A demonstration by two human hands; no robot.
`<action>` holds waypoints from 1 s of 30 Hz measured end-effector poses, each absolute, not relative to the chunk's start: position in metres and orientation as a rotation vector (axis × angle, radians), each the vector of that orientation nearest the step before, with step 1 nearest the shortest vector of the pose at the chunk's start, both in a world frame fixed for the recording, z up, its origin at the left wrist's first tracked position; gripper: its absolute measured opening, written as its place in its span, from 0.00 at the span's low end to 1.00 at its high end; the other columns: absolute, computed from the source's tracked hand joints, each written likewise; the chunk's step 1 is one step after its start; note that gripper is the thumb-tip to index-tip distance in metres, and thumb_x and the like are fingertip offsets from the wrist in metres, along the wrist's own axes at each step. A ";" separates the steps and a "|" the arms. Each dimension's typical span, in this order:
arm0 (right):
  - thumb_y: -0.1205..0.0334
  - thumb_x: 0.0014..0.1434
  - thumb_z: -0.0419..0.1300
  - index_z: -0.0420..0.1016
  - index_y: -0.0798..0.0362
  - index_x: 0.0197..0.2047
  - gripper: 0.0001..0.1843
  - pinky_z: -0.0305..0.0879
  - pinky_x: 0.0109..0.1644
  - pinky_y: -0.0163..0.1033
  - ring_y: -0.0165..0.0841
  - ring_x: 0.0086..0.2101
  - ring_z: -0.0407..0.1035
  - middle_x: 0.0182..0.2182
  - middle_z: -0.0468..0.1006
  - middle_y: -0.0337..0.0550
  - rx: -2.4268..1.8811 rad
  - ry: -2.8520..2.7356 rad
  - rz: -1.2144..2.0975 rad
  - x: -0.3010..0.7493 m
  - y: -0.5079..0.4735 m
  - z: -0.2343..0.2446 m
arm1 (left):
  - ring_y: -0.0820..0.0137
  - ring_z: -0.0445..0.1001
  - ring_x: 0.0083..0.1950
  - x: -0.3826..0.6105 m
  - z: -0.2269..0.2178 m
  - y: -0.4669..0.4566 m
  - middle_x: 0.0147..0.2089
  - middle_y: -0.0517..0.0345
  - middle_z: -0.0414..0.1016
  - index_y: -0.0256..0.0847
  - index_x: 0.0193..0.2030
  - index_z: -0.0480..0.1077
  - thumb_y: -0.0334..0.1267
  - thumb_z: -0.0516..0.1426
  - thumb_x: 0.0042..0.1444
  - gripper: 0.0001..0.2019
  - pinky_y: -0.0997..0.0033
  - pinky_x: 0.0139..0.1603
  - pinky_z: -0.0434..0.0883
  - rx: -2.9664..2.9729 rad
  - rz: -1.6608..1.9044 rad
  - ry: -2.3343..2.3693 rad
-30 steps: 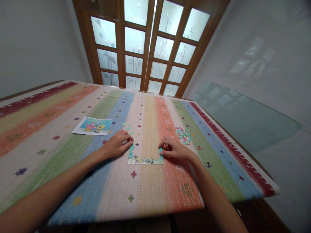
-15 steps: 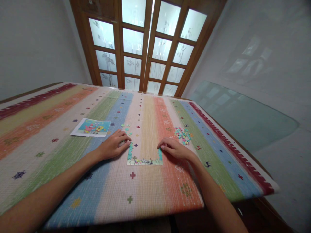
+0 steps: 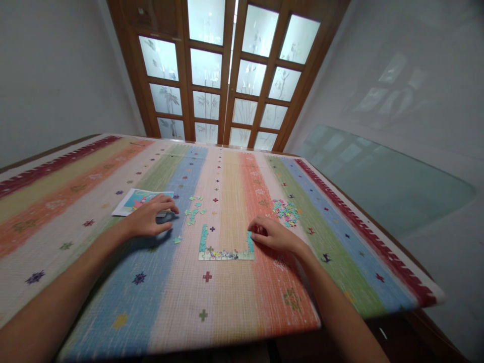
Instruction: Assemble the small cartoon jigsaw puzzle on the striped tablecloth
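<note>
A partly joined jigsaw puzzle (image 3: 226, 255) lies flat, its bottom row and two short sides forming a U. My left hand (image 3: 153, 216) hovers left of it with fingers apart and nothing between them, covering part of a printed picture card (image 3: 132, 202). Several loose turquoise puzzle pieces (image 3: 194, 214) lie between that hand and the puzzle, with a single puzzle piece (image 3: 177, 240) nearer me. At the top of the puzzle's right side, my right hand (image 3: 269, 233) has its thumb and fingertips together; whatever they grip is too small to make out.
A heap of mixed puzzle pieces (image 3: 286, 212) sits beyond my right hand. Beneath everything is a striped tablecloth (image 3: 230, 302) over the table. Wooden doors with frosted panes (image 3: 245, 111) stand past the far edge, and a pale wall (image 3: 416, 126) runs along the right.
My left hand has moved left, away from the puzzle's left side, and its fingers have opened. Loose pieces it had covered now show. The right hand stays by the right side.
</note>
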State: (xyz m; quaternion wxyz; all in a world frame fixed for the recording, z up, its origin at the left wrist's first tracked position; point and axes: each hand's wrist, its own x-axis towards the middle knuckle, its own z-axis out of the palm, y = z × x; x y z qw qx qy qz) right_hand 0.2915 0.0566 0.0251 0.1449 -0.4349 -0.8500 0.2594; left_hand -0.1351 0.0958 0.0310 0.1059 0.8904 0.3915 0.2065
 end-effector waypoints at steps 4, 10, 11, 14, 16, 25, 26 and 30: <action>0.67 0.63 0.61 0.75 0.52 0.41 0.03 0.65 0.39 0.39 0.32 0.33 0.68 0.37 0.75 0.43 -1.256 -2.453 0.746 0.291 0.057 0.025 | 0.58 0.73 0.46 -0.138 0.035 0.096 0.42 0.51 0.77 0.43 0.38 0.76 0.42 0.59 0.55 0.09 0.55 0.54 0.71 2.619 0.554 1.167; 0.66 0.63 0.62 0.74 0.52 0.43 0.05 0.66 0.39 0.40 0.34 0.34 0.69 0.38 0.75 0.44 -1.250 -2.435 0.785 0.291 0.056 0.026 | 0.63 0.72 0.42 -0.134 0.048 0.085 0.38 0.55 0.77 0.42 0.35 0.76 0.49 0.60 0.57 0.12 0.62 0.50 0.68 2.567 0.420 1.066; 0.66 0.62 0.63 0.74 0.52 0.43 0.06 0.66 0.39 0.40 0.33 0.33 0.68 0.38 0.75 0.44 -1.247 -2.434 0.786 0.292 0.056 0.025 | 0.64 0.72 0.41 -0.132 0.051 0.083 0.37 0.56 0.77 0.42 0.35 0.76 0.50 0.61 0.57 0.13 0.64 0.49 0.68 2.551 0.386 1.043; 0.64 0.60 0.65 0.74 0.51 0.44 0.08 0.66 0.38 0.39 0.33 0.32 0.68 0.37 0.75 0.43 -1.238 -2.430 0.788 0.293 0.055 0.024 | 0.66 0.71 0.40 -0.128 0.055 0.078 0.37 0.59 0.76 0.43 0.38 0.77 0.51 0.65 0.55 0.13 0.68 0.46 0.68 2.493 0.291 0.987; 0.64 0.60 0.65 0.74 0.50 0.44 0.09 0.66 0.38 0.40 0.33 0.32 0.67 0.37 0.75 0.43 -1.240 -2.419 0.802 0.293 0.055 0.023 | 0.66 0.72 0.39 -0.125 0.053 0.076 0.38 0.59 0.76 0.44 0.39 0.78 0.51 0.66 0.53 0.14 0.68 0.45 0.68 2.460 0.270 0.947; 0.58 0.64 0.64 0.74 0.51 0.44 0.07 0.66 0.38 0.42 0.35 0.33 0.68 0.37 0.75 0.45 -1.243 -2.422 0.825 0.293 0.056 0.022 | 0.67 0.71 0.37 -0.121 0.036 0.077 0.38 0.57 0.75 0.43 0.41 0.78 0.50 0.63 0.58 0.13 0.69 0.42 0.68 2.453 0.264 0.933; 0.58 0.65 0.63 0.74 0.50 0.44 0.07 0.66 0.39 0.42 0.35 0.34 0.68 0.37 0.75 0.45 -1.236 -2.426 0.823 0.293 0.056 0.023 | 0.66 0.71 0.38 -0.121 0.035 0.078 0.38 0.56 0.76 0.43 0.42 0.78 0.50 0.62 0.59 0.13 0.69 0.42 0.68 2.456 0.269 0.929; 0.58 0.66 0.63 0.74 0.51 0.44 0.07 0.67 0.39 0.41 0.34 0.33 0.68 0.37 0.75 0.45 -1.225 -2.431 0.820 0.293 0.055 0.025 | 0.66 0.72 0.39 -0.118 0.033 0.078 0.40 0.55 0.77 0.43 0.46 0.77 0.50 0.60 0.62 0.14 0.69 0.42 0.69 2.450 0.289 0.932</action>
